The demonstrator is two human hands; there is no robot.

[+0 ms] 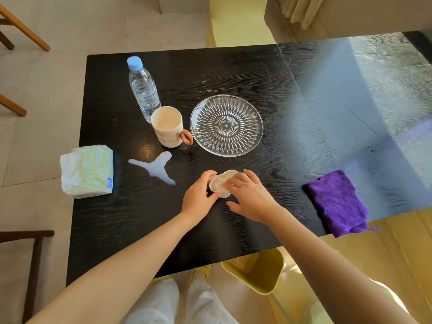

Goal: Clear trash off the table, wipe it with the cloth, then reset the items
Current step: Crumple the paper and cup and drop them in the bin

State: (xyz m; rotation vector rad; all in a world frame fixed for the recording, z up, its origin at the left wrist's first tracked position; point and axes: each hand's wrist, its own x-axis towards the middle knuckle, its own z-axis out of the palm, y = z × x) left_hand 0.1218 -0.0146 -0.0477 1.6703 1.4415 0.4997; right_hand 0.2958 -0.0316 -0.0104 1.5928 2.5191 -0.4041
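- Crushed paper cup (219, 183) was held low over the near middle of the dark surface (233, 73).
- Left hand (198, 195) gripped its side; right hand (250, 197) curled its fingers over the rim.
- Judgement: squeeze it flat, keep both grips, then drop it into the yellow bin (254, 270) below the edge.
- Count: one bottle (143, 90), mug (167, 126), glass plate (226, 125), tissue pack (86, 170), cloth (336, 202), spill (156, 167).

Bare forearms (131, 260) — white speckled trousers (161, 300), yellow shoes (198, 272) beneath.
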